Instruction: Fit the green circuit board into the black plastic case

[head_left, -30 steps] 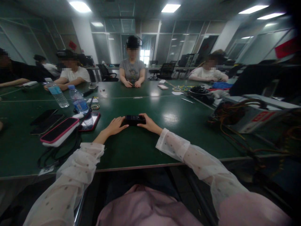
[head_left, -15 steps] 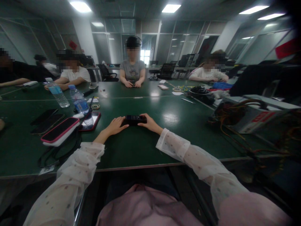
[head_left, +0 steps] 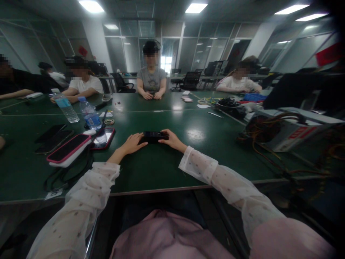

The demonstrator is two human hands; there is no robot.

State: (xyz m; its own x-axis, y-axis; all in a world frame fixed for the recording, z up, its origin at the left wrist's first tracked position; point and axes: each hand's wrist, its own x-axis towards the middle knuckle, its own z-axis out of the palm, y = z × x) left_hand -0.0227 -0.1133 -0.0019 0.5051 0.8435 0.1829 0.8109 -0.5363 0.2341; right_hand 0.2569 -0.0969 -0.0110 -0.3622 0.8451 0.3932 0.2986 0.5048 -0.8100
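A small black box-shaped device (head_left: 154, 136) lies on the green tabletop in front of me; its exact kind is too dark to make out. My left hand (head_left: 134, 144) holds its left end, fingers along the back and thumb at the front. At the right end, my right hand (head_left: 171, 139) is curled around the device, thumb in front and fingers over the back edge. Both palms stay low, close to the table surface. The device's top face is visible between the hands, while its ends are partly hidden by fingers.
Left of my hands lie a red-edged phone (head_left: 104, 139), a pink-rimmed phone (head_left: 69, 148) and dark phones (head_left: 55, 141). Two water bottles (head_left: 91, 114) stand behind them. A metal computer case with loose cables (head_left: 291, 133) is at right. Across the table (head_left: 161, 172) sit several people (head_left: 151, 77).
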